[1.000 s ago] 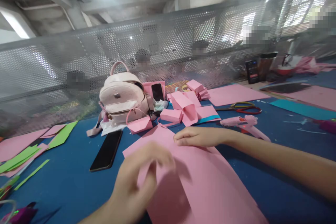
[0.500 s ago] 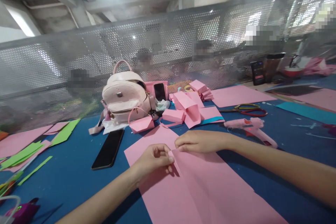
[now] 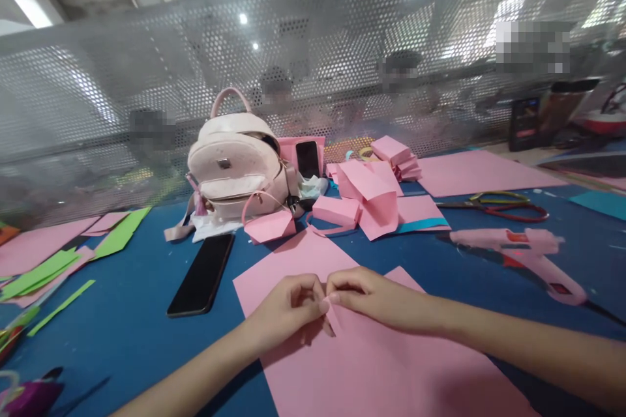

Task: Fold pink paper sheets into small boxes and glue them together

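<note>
A large pink paper sheet [image 3: 372, 365] lies on the blue table [image 3: 122, 339] in front of me, with a second pink sheet [image 3: 288, 264] beneath it reaching further back. My left hand [image 3: 288, 309] pinches the upper sheet's far edge, fingers curled. My right hand [image 3: 376, 296] pinches the same edge right beside it, fingertips almost touching the left ones. A small flap of the paper is lifted between them.
A black phone [image 3: 201, 275] lies left of the sheets. Behind stand a pale pink backpack [image 3: 235, 166], folded pink paper pieces [image 3: 372, 192], and a second phone [image 3: 308, 158]. A pink glue gun [image 3: 523, 251] and scissors [image 3: 503, 205] lie at right. Green strips [image 3: 53, 273] lie at left. A perforated metal screen [image 3: 147, 65] borders the table.
My left hand moved forward from the near fold to the sheet's far edge and joined the right hand in pinching it. The camera tilted down and closer.
</note>
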`<state>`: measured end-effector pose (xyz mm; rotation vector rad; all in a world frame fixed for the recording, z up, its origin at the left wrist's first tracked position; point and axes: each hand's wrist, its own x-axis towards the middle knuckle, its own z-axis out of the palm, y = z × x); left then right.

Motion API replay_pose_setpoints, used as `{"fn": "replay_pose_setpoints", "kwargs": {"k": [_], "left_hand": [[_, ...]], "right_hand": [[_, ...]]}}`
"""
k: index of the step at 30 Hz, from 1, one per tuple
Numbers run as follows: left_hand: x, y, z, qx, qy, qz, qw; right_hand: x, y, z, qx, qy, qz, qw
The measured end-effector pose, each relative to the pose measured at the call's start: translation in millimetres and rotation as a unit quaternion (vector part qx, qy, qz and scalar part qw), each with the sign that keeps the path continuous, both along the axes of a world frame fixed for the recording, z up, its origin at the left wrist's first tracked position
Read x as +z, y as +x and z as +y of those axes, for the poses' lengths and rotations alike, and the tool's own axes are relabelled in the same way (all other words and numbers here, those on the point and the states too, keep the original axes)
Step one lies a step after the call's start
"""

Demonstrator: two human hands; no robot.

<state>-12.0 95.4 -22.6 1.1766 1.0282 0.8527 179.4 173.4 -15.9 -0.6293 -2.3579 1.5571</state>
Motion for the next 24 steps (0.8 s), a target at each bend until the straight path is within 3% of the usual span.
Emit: {"fn": "replay_pose_setpoints", "kwargs": {"k": [17,24], "left_hand": [[-5.2,1.0,-6.6,-0.006,-0.01,-0.003,1.0],[-3.4,0.5,-6.0,-0.005,-0.018,-0.002,1.0]], "right_hand": [[-12.3,0.2,-6.1,-0.018,0.0,-0.002,1.0],[-5.4,0.7,-5.8,-0.008,0.001,-0.019,1.0]]}}
